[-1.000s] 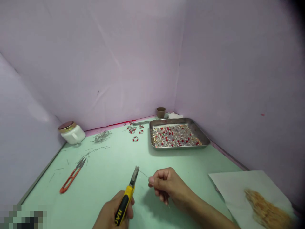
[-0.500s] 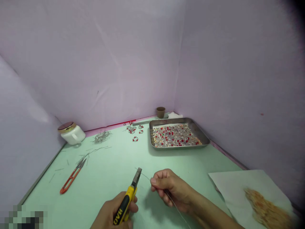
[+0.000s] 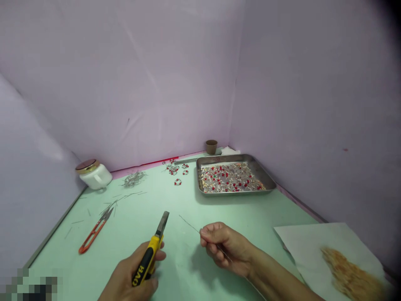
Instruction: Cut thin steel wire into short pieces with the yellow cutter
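Observation:
My left hand [image 3: 138,267] is wrapped round the yellow and black handles of a pair of pliers [image 3: 154,246], whose metal jaws point up and away from me. Between finger and thumb, my right hand [image 3: 222,246] pinches a thin wire [image 3: 189,224]. The wire's free end sticks out to the left, a short way from the plier jaws and not touching them. Its other part runs back under my right palm and down along the forearm.
A metal tray [image 3: 234,194] of mixed beads stands at the back right, a brown cup [image 3: 211,146] behind it. Beaded rings [image 3: 178,182], wire pieces [image 3: 134,179], orange snips [image 3: 94,236] and a white jar [image 3: 96,177] lie leftward. White paper [image 3: 300,242] with brownish strands [image 3: 347,267] is at right.
The pliers have come off the wire and moved left and slightly up with my left hand. My right hand still holds the wire and has barely shifted.

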Tool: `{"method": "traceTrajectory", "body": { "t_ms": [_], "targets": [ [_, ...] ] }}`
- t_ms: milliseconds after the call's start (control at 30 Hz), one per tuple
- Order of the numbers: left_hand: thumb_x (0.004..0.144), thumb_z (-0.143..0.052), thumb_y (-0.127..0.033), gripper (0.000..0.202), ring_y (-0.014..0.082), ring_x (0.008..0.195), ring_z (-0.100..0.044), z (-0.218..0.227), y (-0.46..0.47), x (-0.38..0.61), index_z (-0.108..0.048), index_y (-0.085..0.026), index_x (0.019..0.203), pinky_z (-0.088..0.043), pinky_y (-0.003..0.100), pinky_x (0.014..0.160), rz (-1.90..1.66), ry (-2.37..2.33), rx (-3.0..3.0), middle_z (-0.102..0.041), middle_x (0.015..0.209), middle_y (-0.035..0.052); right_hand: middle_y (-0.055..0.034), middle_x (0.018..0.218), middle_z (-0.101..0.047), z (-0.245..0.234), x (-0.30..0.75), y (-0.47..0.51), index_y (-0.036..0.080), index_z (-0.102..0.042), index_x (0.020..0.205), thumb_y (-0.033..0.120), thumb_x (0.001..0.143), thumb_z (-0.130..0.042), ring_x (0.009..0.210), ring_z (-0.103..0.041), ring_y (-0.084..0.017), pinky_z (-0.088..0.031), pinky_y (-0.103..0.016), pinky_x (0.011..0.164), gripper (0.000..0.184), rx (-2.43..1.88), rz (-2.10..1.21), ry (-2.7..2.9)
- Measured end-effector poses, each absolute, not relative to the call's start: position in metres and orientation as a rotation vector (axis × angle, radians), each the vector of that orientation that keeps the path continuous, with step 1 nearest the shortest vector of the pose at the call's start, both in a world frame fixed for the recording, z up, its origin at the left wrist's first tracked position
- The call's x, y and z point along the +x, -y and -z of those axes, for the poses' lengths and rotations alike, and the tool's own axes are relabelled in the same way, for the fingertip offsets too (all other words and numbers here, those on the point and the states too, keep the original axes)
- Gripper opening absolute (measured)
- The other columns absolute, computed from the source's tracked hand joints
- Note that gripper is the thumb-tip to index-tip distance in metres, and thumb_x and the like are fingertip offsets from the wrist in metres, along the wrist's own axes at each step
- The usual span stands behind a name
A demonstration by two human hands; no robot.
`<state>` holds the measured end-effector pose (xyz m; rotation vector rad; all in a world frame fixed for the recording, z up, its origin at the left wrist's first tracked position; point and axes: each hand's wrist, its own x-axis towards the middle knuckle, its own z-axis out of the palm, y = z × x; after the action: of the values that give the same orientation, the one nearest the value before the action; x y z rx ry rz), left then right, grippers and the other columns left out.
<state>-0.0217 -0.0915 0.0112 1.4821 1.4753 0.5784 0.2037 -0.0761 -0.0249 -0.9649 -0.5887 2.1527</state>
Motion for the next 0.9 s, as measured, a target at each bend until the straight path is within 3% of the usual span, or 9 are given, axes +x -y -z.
{"method": "traceTrajectory", "body": {
  "t_ms": [100, 233, 500, 700, 800, 900],
  "targets": [
    [0.052, -0.056, -0.020, 0.037, 0.0200, 0.072, -0.056, -0.006, 0.092, -0.019, -0.061, -0.021, 0.089, -0.045, 0.027, 0.068, -0.489, -1.403, 1.508, -0.065, 0.078, -0.0006, 0.0070, 0.034, -0.042, 0.026, 0.203, 0.076, 0.011, -0.056, 0.056, 0.028, 0.058, -0.065, 0.027, -0.029, -0.001, -0.016, -0.013, 0.026, 0.020, -0.950, -2.157, 0.590],
    [0.052, -0.052, -0.019, 0.030, 0.0211, 0.080, -0.053, 0.000, 0.094, -0.008, -0.060, -0.021, 0.081, -0.041, 0.030, 0.078, -0.496, -1.315, 1.562, -0.063, 0.085, 0.0006, 0.0067, 0.035, -0.042, 0.026, 0.204, 0.076, 0.010, -0.056, 0.056, 0.027, 0.059, -0.066, 0.027, -0.029, -0.001, -0.015, -0.013, 0.026, 0.020, -0.942, -2.186, 0.559],
    [0.062, -0.047, -0.012, 0.007, 0.0092, 0.054, -0.041, 0.004, 0.096, -0.003, -0.049, -0.018, 0.061, -0.034, 0.019, 0.049, -0.449, -1.331, 1.624, -0.054, 0.074, -0.0010, 0.0069, 0.036, -0.042, 0.029, 0.204, 0.076, 0.010, -0.055, 0.057, 0.026, 0.061, -0.065, 0.028, -0.028, 0.000, -0.015, -0.012, 0.027, 0.018, -0.897, -2.225, 0.529],
    [0.062, -0.051, -0.015, 0.007, 0.0093, 0.055, -0.041, 0.006, 0.095, -0.005, -0.053, -0.018, 0.069, -0.034, 0.019, 0.049, -0.459, -1.363, 1.587, -0.055, 0.075, -0.0011, 0.0070, 0.036, -0.042, 0.027, 0.203, 0.076, 0.009, -0.055, 0.057, 0.024, 0.059, -0.066, 0.029, -0.029, 0.000, -0.014, -0.011, 0.027, 0.018, -0.888, -2.240, 0.502],
    [0.059, -0.055, -0.018, 0.016, 0.0103, 0.053, -0.041, 0.004, 0.094, -0.004, -0.056, -0.019, 0.075, -0.033, 0.020, 0.048, -0.437, -1.333, 1.582, -0.053, 0.066, -0.0025, 0.0071, 0.036, -0.042, 0.026, 0.203, 0.075, 0.009, -0.055, 0.057, 0.024, 0.058, -0.066, 0.028, -0.029, 0.000, -0.013, -0.011, 0.027, 0.019, -0.876, -2.253, 0.472],
    [0.059, -0.055, -0.019, 0.011, 0.0102, 0.053, -0.040, 0.001, 0.094, -0.001, -0.054, -0.019, 0.070, -0.033, 0.020, 0.049, -0.442, -1.327, 1.603, -0.052, 0.065, -0.0025, 0.0071, 0.037, -0.042, 0.026, 0.203, 0.074, 0.009, -0.055, 0.057, 0.023, 0.059, -0.066, 0.029, -0.029, 0.000, -0.013, -0.011, 0.028, 0.018, -0.855, -2.283, 0.445]
  ]
}}
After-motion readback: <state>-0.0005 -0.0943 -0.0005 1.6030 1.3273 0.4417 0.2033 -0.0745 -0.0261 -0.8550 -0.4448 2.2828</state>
